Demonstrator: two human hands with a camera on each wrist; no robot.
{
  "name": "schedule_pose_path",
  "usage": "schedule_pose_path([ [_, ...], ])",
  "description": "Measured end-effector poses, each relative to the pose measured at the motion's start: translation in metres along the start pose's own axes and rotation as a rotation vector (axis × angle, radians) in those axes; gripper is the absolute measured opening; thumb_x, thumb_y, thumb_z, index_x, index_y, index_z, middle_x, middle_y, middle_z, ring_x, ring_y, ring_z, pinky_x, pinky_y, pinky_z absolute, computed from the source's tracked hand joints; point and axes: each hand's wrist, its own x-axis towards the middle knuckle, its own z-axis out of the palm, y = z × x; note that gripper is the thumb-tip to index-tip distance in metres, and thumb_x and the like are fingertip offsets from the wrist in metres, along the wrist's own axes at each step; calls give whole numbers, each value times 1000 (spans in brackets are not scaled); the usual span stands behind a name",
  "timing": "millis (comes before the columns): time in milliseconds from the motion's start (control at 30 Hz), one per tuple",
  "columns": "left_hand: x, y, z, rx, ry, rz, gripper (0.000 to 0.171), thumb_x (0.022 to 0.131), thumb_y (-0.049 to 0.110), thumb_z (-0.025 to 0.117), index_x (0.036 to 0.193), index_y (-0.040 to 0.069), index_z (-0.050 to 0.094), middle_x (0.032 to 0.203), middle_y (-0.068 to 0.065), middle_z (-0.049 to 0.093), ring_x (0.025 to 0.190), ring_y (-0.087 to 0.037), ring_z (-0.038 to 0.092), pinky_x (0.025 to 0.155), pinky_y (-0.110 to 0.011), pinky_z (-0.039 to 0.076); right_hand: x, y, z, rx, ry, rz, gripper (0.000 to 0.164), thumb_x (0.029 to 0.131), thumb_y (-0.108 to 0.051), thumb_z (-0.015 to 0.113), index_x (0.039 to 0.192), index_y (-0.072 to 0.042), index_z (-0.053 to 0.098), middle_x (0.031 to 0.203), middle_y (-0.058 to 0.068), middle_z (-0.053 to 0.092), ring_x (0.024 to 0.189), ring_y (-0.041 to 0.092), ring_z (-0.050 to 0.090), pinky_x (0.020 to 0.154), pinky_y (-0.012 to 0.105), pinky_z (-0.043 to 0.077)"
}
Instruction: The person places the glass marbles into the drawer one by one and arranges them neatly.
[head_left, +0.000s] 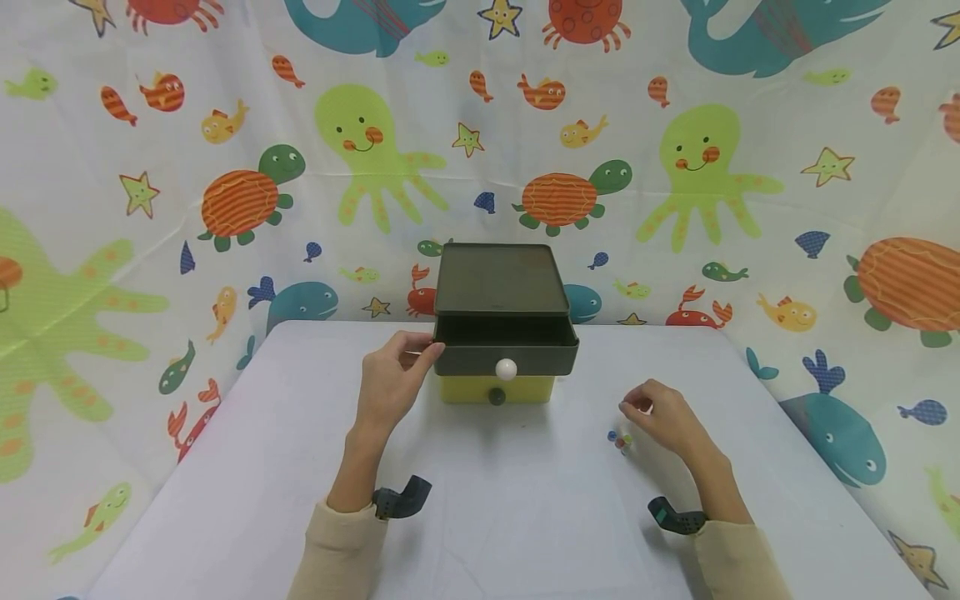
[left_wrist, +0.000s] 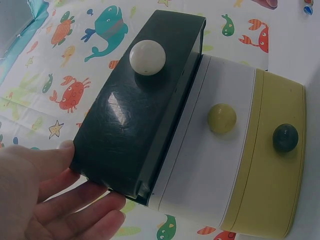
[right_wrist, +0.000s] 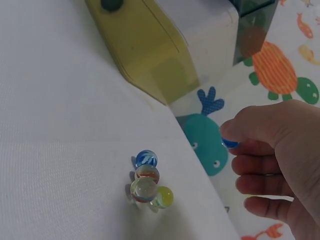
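Observation:
My left hand [head_left: 392,382] pinches the left end of the dark green top drawer [head_left: 467,362], which is pulled out and has a white knob [left_wrist: 147,57]. In the left wrist view the thumb lies at the drawer front's edge, with the fingers spread along its side. Between the thumb and index finger of my right hand [head_left: 670,423] is a blue marble [right_wrist: 229,143], mostly hidden by the fingers. The hand is raised just beyond several glass marbles on the table: a blue swirled marble [right_wrist: 146,158], a clear marble [right_wrist: 144,190] and a yellow-green marble [right_wrist: 163,197] among them.
Below the top drawer the small cabinet has a white drawer [left_wrist: 200,150] with a yellow knob and a yellow drawer [left_wrist: 272,175] with a dark green knob, both closed. It stands at the back of the white table [head_left: 517,517], before a sea-animal printed cloth [head_left: 480,200].

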Motion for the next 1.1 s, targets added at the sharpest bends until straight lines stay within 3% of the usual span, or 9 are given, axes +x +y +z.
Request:
schedule_pose_path([
  [1100, -1, 1, 0, -6, 0, 2, 34, 94, 32, 71, 118, 8, 69, 113, -11, 75, 94, -27, 74, 83, -43, 62, -4, -13, -7, -25, 57, -36, 21, 94, -23, 68, 105, -6, 70, 99, 8, 66, 90, 20, 59, 76, 26, 53],
])
